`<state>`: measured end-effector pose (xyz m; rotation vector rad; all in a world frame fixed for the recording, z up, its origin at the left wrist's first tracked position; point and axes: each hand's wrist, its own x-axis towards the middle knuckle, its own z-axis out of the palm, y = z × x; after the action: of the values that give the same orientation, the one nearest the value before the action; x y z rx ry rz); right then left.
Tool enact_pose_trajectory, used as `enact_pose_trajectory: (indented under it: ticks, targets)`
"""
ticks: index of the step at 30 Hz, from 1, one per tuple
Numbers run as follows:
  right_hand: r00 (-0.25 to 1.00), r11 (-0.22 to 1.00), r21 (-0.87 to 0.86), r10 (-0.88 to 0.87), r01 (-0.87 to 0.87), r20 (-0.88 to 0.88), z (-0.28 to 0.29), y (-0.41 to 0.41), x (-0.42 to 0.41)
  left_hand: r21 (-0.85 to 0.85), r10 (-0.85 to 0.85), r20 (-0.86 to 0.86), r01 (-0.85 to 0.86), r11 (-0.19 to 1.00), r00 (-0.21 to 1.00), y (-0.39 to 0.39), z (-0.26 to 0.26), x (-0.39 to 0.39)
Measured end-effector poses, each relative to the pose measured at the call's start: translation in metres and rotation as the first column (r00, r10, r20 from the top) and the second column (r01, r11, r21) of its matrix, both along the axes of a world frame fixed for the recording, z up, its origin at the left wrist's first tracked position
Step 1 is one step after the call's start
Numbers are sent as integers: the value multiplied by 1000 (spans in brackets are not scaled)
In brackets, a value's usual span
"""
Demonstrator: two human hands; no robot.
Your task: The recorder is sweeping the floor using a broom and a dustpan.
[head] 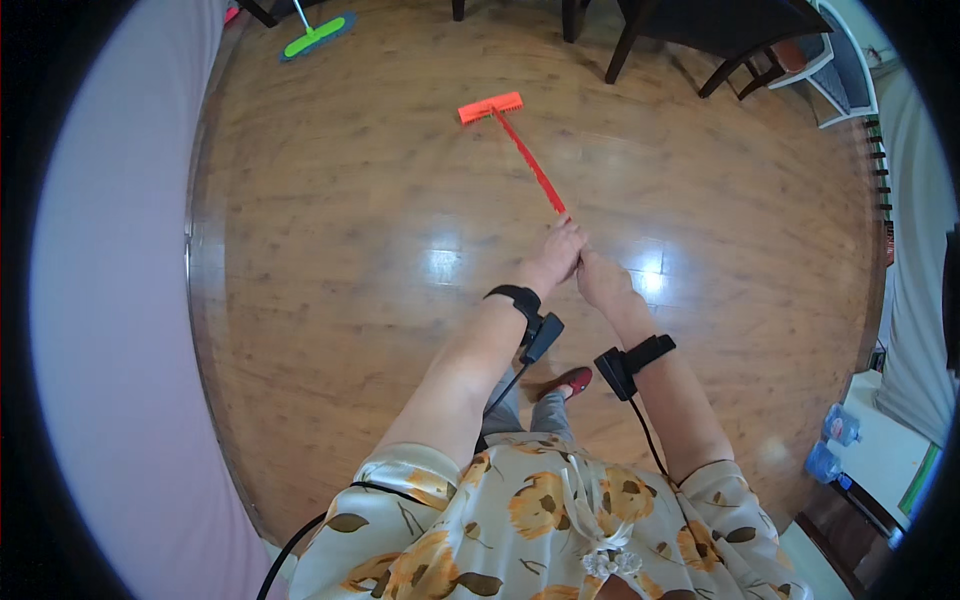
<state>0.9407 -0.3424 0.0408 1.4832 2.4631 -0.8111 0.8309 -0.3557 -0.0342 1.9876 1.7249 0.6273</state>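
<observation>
A red-handled floor brush (491, 109) rests its wide orange-red head on the wooden floor ahead of me, short bristles showing along the lower edge. Its handle slants back toward my body. My left hand (559, 251) is closed around the handle, at the point where it disappears from sight. Right behind it and touching it, my right hand (604, 281) is curled into a grip around the handle's near end, which the fingers hide. Both wrists wear black straps with small cabled boxes.
A flat mop (315, 37) with a green head lies at the far left. Dark wooden chairs (720, 30) stand at the far right beside a white-framed seat (847, 67). Pink cloth (127, 300) hangs along the left. Blue plastic bottles (832, 442) are by a white surface at right.
</observation>
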Motion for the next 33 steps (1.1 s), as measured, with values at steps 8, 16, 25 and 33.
enact_pose_trajectory:
  ticks: [8, 16, 25, 33]
  targets:
    - [976, 985, -111, 152, -135, 157, 48, -108, 94, -208, -515, -235, 475, 855, 824, -67, -23, 84]
    - [922, 868, -470, 39, 159, 384, 153, -197, 144, -122, -802, 548, 971, 207, 239, -144, 61, 143]
    - [973, 984, -126, 145, -124, 180, 35, -98, 44, -299, -408, -175, 347, 889, 896, -66, -30, 19]
    - [959, 983, -40, 184, -180, 216, 32, -71, -36, -138, -14, -340, -35, 990, 940, -56, -9, -46]
